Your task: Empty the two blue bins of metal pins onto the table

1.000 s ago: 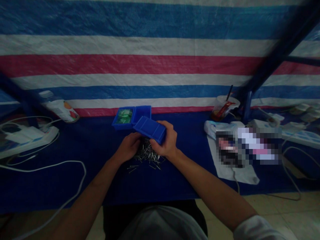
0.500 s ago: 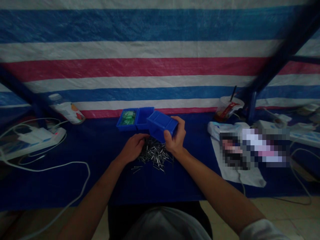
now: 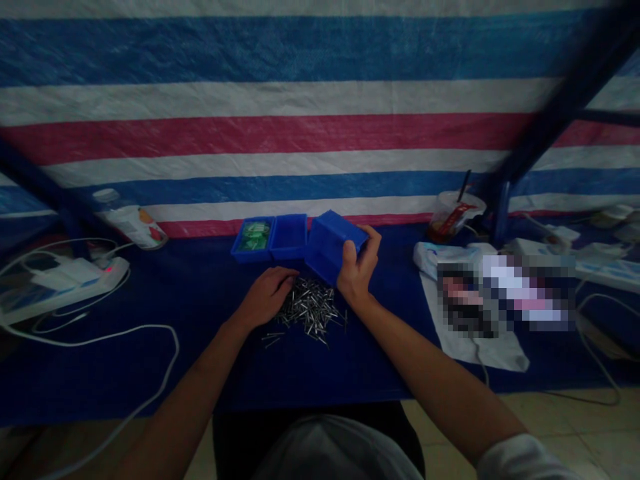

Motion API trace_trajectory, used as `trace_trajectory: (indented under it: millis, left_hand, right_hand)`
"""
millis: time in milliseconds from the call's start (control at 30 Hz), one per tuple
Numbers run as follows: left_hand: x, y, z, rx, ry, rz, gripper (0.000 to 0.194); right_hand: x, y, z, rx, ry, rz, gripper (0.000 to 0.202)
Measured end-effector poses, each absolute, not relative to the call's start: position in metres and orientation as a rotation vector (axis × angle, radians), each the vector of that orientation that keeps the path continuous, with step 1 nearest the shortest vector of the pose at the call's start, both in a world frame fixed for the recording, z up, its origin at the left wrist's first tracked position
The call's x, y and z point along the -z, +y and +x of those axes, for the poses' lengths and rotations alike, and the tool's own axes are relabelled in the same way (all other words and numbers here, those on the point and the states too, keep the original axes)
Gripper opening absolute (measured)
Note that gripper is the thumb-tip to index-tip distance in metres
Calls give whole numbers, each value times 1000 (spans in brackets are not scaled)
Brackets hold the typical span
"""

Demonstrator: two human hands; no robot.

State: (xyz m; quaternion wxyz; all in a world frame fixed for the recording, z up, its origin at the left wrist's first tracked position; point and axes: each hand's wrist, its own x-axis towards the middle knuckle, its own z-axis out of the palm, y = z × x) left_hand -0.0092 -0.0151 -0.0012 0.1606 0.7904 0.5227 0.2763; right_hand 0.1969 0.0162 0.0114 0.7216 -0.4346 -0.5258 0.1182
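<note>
My right hand (image 3: 357, 270) grips a small blue plastic bin (image 3: 333, 243) by its right side. It holds the bin tilted and raised over the far right edge of a heap of thin, silvery, nail-like metal pins (image 3: 310, 308). Against the left edge of that heap rests my left hand (image 3: 267, 293), palm down, its fingers reaching out along the pins and holding nothing that I can see. Behind it stand two more blue bins: one with green packets (image 3: 254, 235) inside, and a bare-bottomed bin (image 3: 289, 237) beside it.
A drink bottle (image 3: 133, 223) leans at the back left, near a power strip (image 3: 70, 283) with white cables. At the right are a plastic cup with a straw (image 3: 453, 217), a white sheet (image 3: 493, 357), blurred-out items and another power strip (image 3: 607, 273). A striped tarp (image 3: 320, 133) hangs behind.
My right hand has moved slightly right and turned the bin, lifting it away from the pins and uncovering more of the bin behind. My left hand has stayed at the heap.
</note>
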Motion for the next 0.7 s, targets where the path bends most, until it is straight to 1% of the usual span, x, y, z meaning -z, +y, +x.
trace_trajectory:
  millis: [100, 300, 467, 567, 700]
  left_hand:
    - [1, -14, -11, -835, 1485, 2275, 30]
    - [0, -13, -11, -898, 1487, 2271, 28]
    - [0, -13, -11, -900, 1494, 2259, 27]
    - [1, -14, -13, -897, 1502, 2266, 27]
    - [-7, -14, -7, -958, 1480, 2283, 26]
  right_hand:
    - [-16, 24, 200, -379, -965, -1075, 46]
    - [-16, 49, 212, -692, -619, -1199, 62]
    - [-7, 67, 224, -781, -483, -1185, 73]
    - [-4, 75, 229, -810, -430, -1145, 74]
    - [-7, 82, 233, -934, -327, -1032, 68]
